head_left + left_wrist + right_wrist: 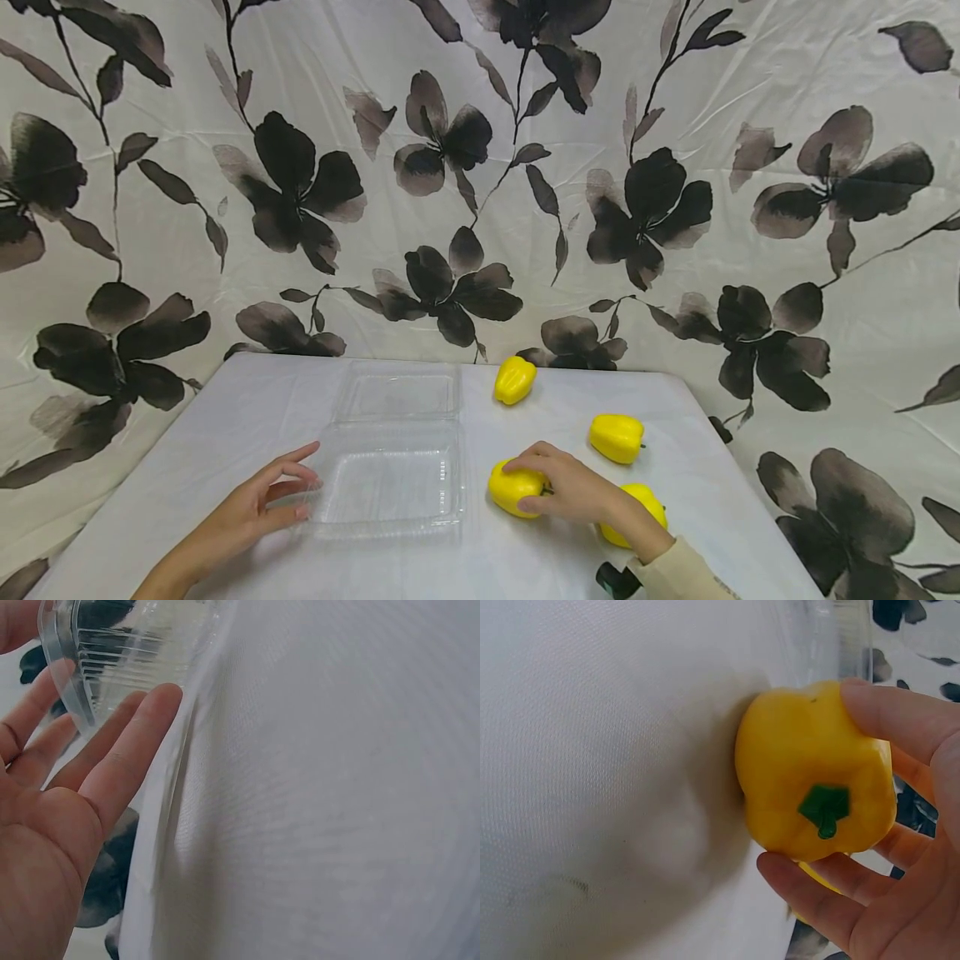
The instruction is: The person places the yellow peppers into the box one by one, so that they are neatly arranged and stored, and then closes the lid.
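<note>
My right hand (pixel 562 483) grips a yellow bell pepper (pixel 504 492), thumb on one side and fingers on the other. The right wrist view shows this pepper (pixel 802 750) with its green stem toward the camera, close to the white tabletop. Left of it lies a clear plastic clamshell container (pixel 390 527), its lid (pixel 397 396) folded back, with nothing inside. By the container's left edge is my left hand (pixel 258 504), fingers loosely extended and holding nothing. In the left wrist view its fingertips (pixel 166 696) are close to the container wall (pixel 64 667); whether they touch it I cannot tell.
More yellow peppers lie on the right: one at the back (pixel 515 381), one at mid-right (pixel 617 438), and one (pixel 637 512) partly behind my right forearm. A dark object (pixel 617 581) sits by the right sleeve. A floral cloth (pixel 540 250) hangs behind the table.
</note>
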`<state>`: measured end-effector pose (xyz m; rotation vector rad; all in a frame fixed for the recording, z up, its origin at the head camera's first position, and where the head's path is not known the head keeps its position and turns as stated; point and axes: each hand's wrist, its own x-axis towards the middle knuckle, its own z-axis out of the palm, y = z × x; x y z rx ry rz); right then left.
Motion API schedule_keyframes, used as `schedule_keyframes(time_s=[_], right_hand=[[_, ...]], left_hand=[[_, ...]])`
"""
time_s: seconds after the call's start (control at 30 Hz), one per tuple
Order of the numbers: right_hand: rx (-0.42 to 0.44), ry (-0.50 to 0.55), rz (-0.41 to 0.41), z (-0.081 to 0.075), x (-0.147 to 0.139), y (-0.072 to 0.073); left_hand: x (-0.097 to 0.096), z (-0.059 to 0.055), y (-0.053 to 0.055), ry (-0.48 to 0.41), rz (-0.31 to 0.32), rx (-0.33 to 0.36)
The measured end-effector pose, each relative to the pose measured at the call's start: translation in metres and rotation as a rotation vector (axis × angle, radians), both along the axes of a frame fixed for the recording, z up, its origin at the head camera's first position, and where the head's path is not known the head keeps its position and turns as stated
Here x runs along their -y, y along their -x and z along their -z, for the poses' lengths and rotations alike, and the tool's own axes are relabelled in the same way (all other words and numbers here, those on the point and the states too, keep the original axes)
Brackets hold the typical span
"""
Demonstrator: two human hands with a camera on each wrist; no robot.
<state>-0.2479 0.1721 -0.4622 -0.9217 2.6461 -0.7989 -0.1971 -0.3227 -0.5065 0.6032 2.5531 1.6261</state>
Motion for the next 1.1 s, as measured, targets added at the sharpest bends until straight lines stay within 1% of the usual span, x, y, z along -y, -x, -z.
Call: schedule_keyframes(time_s=[0.13, 0.37, 0.53, 0.63, 0.8, 0.97, 1.07, 1.1], right_hand=[[-0.005, -0.002, -0.007, 0.0, -0.001, 0.0], [-0.022, -0.037, -0.025, 0.001, -0.002, 0.001], [-0.03, -0.039, -0.025, 0.0, -0.001, 0.001], [-0.057, -0.042, -0.026, -0.003, -0.001, 0.002], [-0.113, -0.023, -0.032, -0.008, 0.0, 0.003], [-0.129, -0.001, -0.017, -0.016, 0.004, 0.003], [-0.13, 0.011, -0.002, -0.02, 0.007, 0.005], [-0.13, 0.018, 0.004, -0.021, 0.008, 0.006]], left_hand=[[0.001, 0.001, 0.001, -0.017, 0.007, 0.007], [0.003, 0.003, 0.003, -0.016, 0.026, -0.018], [0.004, 0.001, 0.003, -0.003, 0.025, 0.008], [0.005, 0.0, 0.004, -0.006, 0.028, 0.023], [0.005, 0.0, 0.005, -0.015, 0.039, 0.018], [0.006, 0.0, 0.006, -0.029, 0.05, 0.019], [0.007, 0.0, 0.006, -0.024, 0.051, 0.032], [0.007, 0.0, 0.006, -0.022, 0.042, 0.047]])
